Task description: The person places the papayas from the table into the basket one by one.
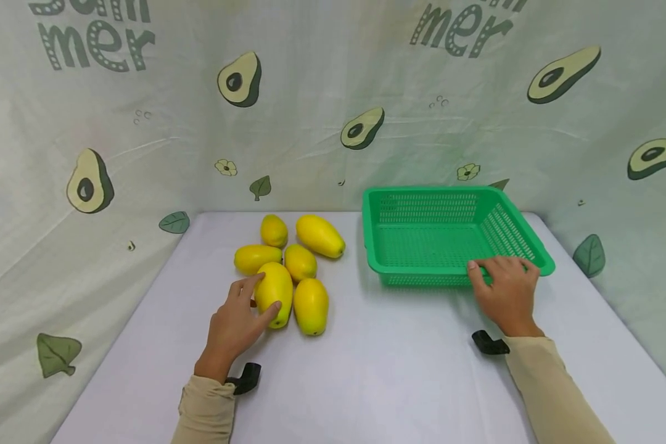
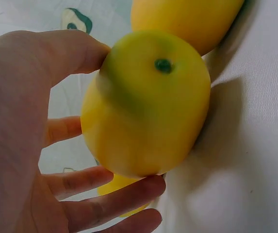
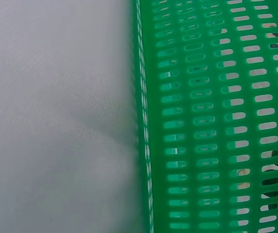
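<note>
Thumb and fingers of my left hand (image 1: 235,324) curve around a yellow mango (image 1: 274,295) at the near left of a small group. In the left wrist view, its greenish end with a dark green stem spot faces the camera, the thumb (image 2: 88,53) on one side and fingertips along the other. Close beside it lies another mango (image 1: 311,306). Over at the right, my right hand (image 1: 507,293) grips the near rim of a green plastic basket (image 1: 411,270), near its right corner. The right wrist view shows only the basket's slotted wall (image 3: 206,121), not the hand.
Behind the held mango lie several more yellow fruits, among them a long one (image 1: 320,236) at the back. All rest on a white-covered table (image 1: 377,370). A curtain (image 1: 311,80) printed with avocados hangs behind and at both sides.
</note>
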A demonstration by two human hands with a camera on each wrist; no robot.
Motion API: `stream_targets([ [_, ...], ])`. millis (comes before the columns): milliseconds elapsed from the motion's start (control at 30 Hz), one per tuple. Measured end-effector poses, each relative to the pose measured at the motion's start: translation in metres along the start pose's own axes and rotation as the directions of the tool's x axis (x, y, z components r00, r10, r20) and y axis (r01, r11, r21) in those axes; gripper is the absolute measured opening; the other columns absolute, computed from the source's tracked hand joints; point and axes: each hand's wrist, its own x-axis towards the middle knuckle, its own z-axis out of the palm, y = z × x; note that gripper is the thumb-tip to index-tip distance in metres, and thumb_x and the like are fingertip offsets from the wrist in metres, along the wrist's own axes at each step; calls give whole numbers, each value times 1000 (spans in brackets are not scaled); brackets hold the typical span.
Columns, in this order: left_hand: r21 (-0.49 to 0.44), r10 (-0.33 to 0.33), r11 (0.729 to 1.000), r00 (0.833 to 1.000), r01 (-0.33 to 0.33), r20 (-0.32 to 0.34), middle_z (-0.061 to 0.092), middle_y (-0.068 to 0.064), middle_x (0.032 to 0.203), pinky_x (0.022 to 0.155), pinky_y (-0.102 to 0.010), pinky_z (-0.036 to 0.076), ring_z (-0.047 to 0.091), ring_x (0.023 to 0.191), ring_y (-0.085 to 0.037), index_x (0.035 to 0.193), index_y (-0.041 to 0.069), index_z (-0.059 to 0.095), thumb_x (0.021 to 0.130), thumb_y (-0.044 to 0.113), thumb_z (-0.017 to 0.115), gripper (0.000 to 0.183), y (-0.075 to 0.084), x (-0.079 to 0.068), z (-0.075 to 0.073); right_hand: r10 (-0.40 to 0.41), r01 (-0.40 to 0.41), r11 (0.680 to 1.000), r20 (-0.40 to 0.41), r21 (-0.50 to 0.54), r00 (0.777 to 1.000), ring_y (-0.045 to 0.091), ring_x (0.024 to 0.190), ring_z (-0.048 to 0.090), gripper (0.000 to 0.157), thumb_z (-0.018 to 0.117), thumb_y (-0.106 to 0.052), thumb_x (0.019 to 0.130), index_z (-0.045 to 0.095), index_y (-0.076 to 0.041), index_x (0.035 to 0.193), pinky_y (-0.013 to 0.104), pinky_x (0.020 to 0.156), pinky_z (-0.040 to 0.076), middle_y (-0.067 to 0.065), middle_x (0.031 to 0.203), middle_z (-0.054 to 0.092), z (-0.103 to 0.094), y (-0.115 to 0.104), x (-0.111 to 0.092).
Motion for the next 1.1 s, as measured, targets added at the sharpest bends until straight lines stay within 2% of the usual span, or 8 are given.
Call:
stream_targets([
  [267, -23, -66, 997, 997, 68, 48, 34, -15, 153, 79, -52, 51, 62, 106, -31, 155, 20, 34, 92, 45, 62, 73, -1, -8, -2, -7, 7, 1000, 13, 10, 1000, 43, 94, 58, 35, 60, -29, 96, 73, 4, 91, 66, 98, 26, 22, 88, 69, 4, -2, -2],
  [400, -4, -56, 998, 998, 57, 40, 34, -15, 152, 74, -51, 51, 62, 98, -32, 155, 19, 34, 90, 38, 60, 73, 0, -9, -4, -20, 20, 1000, 3, 22, 1000, 44, 93, 58, 36, 59, -29, 96, 73, 3, 90, 66, 98, 26, 22, 87, 69, 5, -4, -1],
  [533, 8, -60, 998, 996, 60, 65, 32, -16, 154, 70, -49, 48, 59, 90, -33, 155, 19, 30, 87, 33, 60, 76, 1, -8, -4, -21, 21, 1000, -3, 23, 1000, 43, 92, 58, 35, 59, -29, 96, 73, 3, 90, 66, 97, 27, 21, 87, 69, 5, -4, -1],
  [767, 7, -87, 996, 992, 87, 95, 30, -14, 155, 69, -49, 48, 59, 89, -33, 156, 16, 25, 86, 34, 61, 81, 2, -7, 3, -11, 11, 1000, 9, 15, 1000, 43, 92, 58, 36, 59, -29, 96, 73, 3, 89, 66, 97, 27, 21, 85, 69, 5, 1, -5],
  [900, 15, -82, 997, 993, 81, 82, 31, -14, 155, 71, -51, 50, 60, 89, -34, 156, 14, 24, 87, 40, 62, 83, 3, -2, 5, -8, 9, 1000, -8, 25, 1000, 44, 91, 58, 37, 58, -30, 96, 73, 3, 89, 66, 97, 27, 21, 84, 69, 6, 2, -4],
  [1100, -43, -88, 995, 994, 91, 69, 32, -10, 157, 76, -53, 48, 58, 100, -36, 157, 16, 22, 86, 38, 61, 85, 6, 8, 10, 3, -2, 1000, -9, 11, 1000, 44, 93, 58, 36, 57, -28, 96, 73, 4, 91, 65, 98, 27, 22, 85, 69, 4, 4, 2],
])
